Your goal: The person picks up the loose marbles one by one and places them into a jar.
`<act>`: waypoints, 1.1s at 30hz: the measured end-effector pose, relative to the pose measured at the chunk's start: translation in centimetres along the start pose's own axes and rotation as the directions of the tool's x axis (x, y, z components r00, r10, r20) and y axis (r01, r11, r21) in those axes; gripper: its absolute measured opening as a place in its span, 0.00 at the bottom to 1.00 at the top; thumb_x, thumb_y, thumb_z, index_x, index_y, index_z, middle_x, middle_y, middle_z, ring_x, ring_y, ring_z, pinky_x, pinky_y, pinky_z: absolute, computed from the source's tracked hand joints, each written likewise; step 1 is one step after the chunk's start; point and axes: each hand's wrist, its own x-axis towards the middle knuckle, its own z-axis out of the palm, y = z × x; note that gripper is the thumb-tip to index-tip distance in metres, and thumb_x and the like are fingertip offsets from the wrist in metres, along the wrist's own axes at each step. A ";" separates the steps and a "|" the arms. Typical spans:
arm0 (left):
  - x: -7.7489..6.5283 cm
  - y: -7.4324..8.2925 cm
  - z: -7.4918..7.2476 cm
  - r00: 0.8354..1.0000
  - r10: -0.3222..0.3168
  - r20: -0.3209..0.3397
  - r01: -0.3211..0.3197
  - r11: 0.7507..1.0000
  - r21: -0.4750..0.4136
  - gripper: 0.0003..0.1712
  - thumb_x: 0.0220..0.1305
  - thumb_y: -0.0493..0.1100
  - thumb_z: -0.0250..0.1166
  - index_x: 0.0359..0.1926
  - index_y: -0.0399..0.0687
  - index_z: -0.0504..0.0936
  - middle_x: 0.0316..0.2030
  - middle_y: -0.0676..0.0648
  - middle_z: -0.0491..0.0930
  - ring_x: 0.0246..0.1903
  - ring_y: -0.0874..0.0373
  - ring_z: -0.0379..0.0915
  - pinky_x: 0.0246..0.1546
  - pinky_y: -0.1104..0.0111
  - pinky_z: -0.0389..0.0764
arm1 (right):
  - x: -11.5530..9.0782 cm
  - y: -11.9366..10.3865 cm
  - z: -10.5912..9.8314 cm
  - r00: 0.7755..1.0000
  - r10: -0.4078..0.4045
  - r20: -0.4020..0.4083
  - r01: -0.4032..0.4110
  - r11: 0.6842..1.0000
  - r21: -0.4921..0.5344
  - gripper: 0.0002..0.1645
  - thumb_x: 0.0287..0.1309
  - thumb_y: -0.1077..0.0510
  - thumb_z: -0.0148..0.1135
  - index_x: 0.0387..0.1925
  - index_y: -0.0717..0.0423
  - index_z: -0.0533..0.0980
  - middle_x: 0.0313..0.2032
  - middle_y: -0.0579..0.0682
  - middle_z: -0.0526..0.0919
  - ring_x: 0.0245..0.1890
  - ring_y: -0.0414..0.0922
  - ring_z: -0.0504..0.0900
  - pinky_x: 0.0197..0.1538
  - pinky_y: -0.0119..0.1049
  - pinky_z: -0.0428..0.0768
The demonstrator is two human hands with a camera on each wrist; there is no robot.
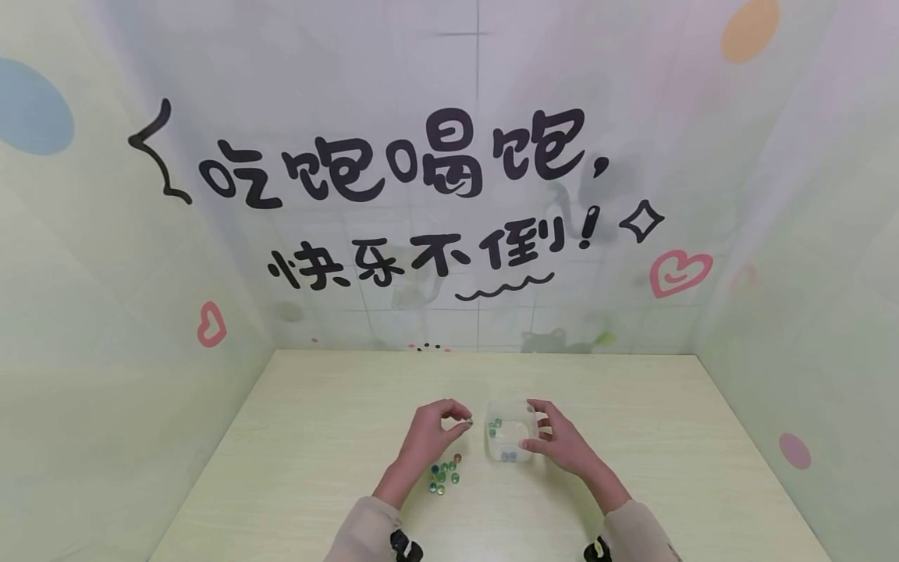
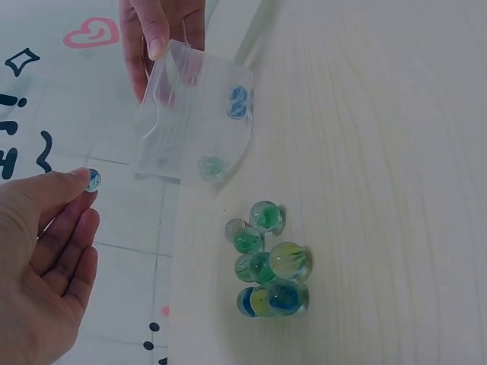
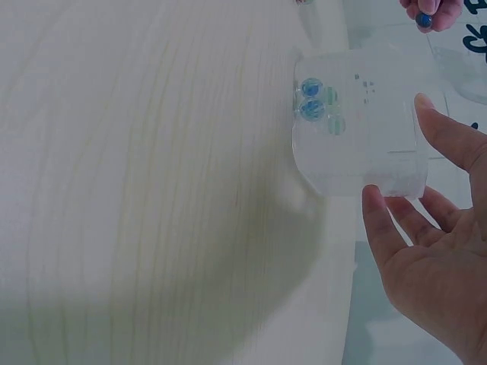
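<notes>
Between thumb and forefinger my left hand (image 1: 434,431) pinches a blue marble (image 2: 93,180), held up just left of a clear plastic box (image 1: 500,451). My right hand (image 1: 560,439) holds the box by its right side, thumb and fingers spread around the wall and rim. Inside the box lie blue marbles (image 3: 311,99) and green-streaked marbles (image 3: 336,125), several in all. On the table below my left hand sits a loose cluster of glass marbles (image 2: 262,266), green, yellow-green and blue, with an orange marble (image 1: 458,458) at its far edge.
The pale wood-grain table (image 1: 337,406) runs back to a printed backdrop (image 1: 393,320) with black lettering and pink hearts. Fabric side walls (image 1: 126,375) close in the left and right.
</notes>
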 end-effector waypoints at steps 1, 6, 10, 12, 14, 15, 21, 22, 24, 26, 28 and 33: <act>0.0 0.1 0.1 1.000 -0.001 0.003 0.001 1.000 0.001 0.06 0.63 0.39 0.70 0.41 0.50 0.86 0.38 0.51 0.86 0.42 0.56 0.81 0.52 0.52 0.82 | 0.0 0.0 0.0 1.000 -0.005 0.002 0.005 1.000 0.000 0.42 0.58 0.62 0.70 0.70 0.64 0.61 0.65 0.64 0.69 0.57 0.58 0.75 0.57 0.50 0.80; 0.3 0.2 0.4 1.000 0.012 0.011 -0.012 1.000 0.000 0.06 0.62 0.39 0.70 0.41 0.49 0.86 0.37 0.52 0.86 0.42 0.57 0.80 0.51 0.53 0.82 | -0.1 -0.1 -0.1 1.000 -0.016 0.006 0.016 1.000 0.007 0.42 0.58 0.62 0.70 0.70 0.65 0.61 0.65 0.65 0.68 0.57 0.59 0.74 0.58 0.52 0.80; 0.4 0.3 0.7 1.000 0.018 0.014 -0.019 1.000 0.004 0.05 0.63 0.40 0.69 0.41 0.50 0.86 0.37 0.52 0.86 0.42 0.57 0.80 0.51 0.52 0.82 | 0.1 0.0 0.0 1.000 -0.008 -0.004 0.008 1.000 -0.006 0.41 0.58 0.63 0.69 0.70 0.64 0.61 0.65 0.64 0.69 0.56 0.58 0.75 0.58 0.49 0.80; 0.4 0.5 0.8 1.000 0.018 0.015 -0.018 1.000 0.000 0.05 0.63 0.40 0.69 0.41 0.50 0.86 0.37 0.52 0.86 0.42 0.57 0.80 0.52 0.52 0.82 | 0.2 0.0 0.1 1.000 0.001 -0.012 -0.001 1.000 -0.006 0.41 0.58 0.63 0.70 0.70 0.63 0.62 0.64 0.63 0.70 0.56 0.58 0.75 0.58 0.49 0.80; 0.5 0.6 0.9 1.000 0.014 0.018 -0.014 1.000 -0.001 0.05 0.63 0.40 0.69 0.41 0.51 0.85 0.38 0.52 0.86 0.43 0.56 0.80 0.52 0.52 0.82 | 0.3 0.1 0.1 1.000 0.004 -0.016 -0.004 1.000 -0.008 0.42 0.58 0.63 0.70 0.70 0.63 0.61 0.64 0.63 0.70 0.56 0.57 0.75 0.58 0.50 0.80; 0.5 0.7 0.9 1.000 0.015 0.021 -0.014 1.000 -0.004 0.05 0.63 0.40 0.69 0.41 0.51 0.85 0.38 0.52 0.86 0.43 0.56 0.80 0.52 0.52 0.82 | 0.3 0.1 0.2 1.000 0.008 -0.019 -0.008 1.000 -0.010 0.42 0.58 0.63 0.70 0.70 0.63 0.62 0.64 0.63 0.70 0.56 0.57 0.75 0.58 0.50 0.80; 0.6 1.1 1.3 0.999 0.015 0.043 -0.015 1.000 -0.021 0.06 0.63 0.39 0.69 0.41 0.49 0.85 0.38 0.51 0.86 0.44 0.53 0.81 0.50 0.51 0.82 | 0.3 0.2 0.2 1.000 0.018 -0.021 -0.019 1.000 -0.013 0.41 0.58 0.62 0.70 0.70 0.62 0.62 0.65 0.62 0.69 0.57 0.57 0.75 0.60 0.52 0.79; 0.6 1.1 1.3 0.999 0.014 0.045 -0.013 1.000 -0.021 0.06 0.63 0.39 0.69 0.41 0.49 0.85 0.38 0.51 0.86 0.44 0.53 0.81 0.50 0.52 0.82 | 0.3 0.2 0.2 1.000 0.018 -0.022 -0.019 1.000 -0.012 0.41 0.58 0.62 0.70 0.70 0.62 0.62 0.65 0.62 0.69 0.57 0.57 0.75 0.60 0.52 0.79; 0.6 1.1 1.4 0.999 0.019 0.049 -0.018 1.000 -0.015 0.05 0.63 0.39 0.69 0.41 0.50 0.85 0.38 0.51 0.86 0.44 0.52 0.81 0.48 0.54 0.83 | 0.3 0.2 0.2 1.000 0.017 -0.019 -0.017 1.000 -0.010 0.41 0.58 0.62 0.70 0.70 0.62 0.61 0.65 0.62 0.69 0.57 0.57 0.75 0.60 0.53 0.79; 0.6 1.1 1.6 0.998 0.021 0.051 -0.021 1.000 -0.006 0.05 0.63 0.40 0.69 0.41 0.50 0.86 0.38 0.51 0.86 0.43 0.53 0.81 0.47 0.54 0.83 | 0.3 0.2 0.2 1.000 0.015 -0.018 -0.015 1.000 -0.006 0.41 0.58 0.62 0.70 0.70 0.63 0.61 0.66 0.63 0.69 0.57 0.57 0.75 0.60 0.53 0.79; 0.6 1.1 1.7 0.998 0.027 0.050 -0.027 1.000 0.001 0.05 0.63 0.40 0.69 0.41 0.50 0.86 0.38 0.52 0.86 0.43 0.55 0.81 0.47 0.55 0.83 | 0.3 0.2 0.2 1.000 0.013 -0.018 -0.014 1.000 -0.005 0.41 0.58 0.62 0.70 0.70 0.63 0.61 0.66 0.63 0.69 0.57 0.58 0.75 0.60 0.53 0.79; 0.5 1.0 2.0 0.995 0.098 0.030 -0.099 0.995 0.032 0.05 0.62 0.38 0.70 0.40 0.48 0.85 0.37 0.51 0.86 0.40 0.58 0.80 0.44 0.57 0.83 | 0.3 0.1 0.2 1.000 0.011 -0.016 -0.011 1.000 0.000 0.42 0.58 0.62 0.70 0.70 0.63 0.61 0.65 0.63 0.69 0.57 0.58 0.75 0.59 0.53 0.80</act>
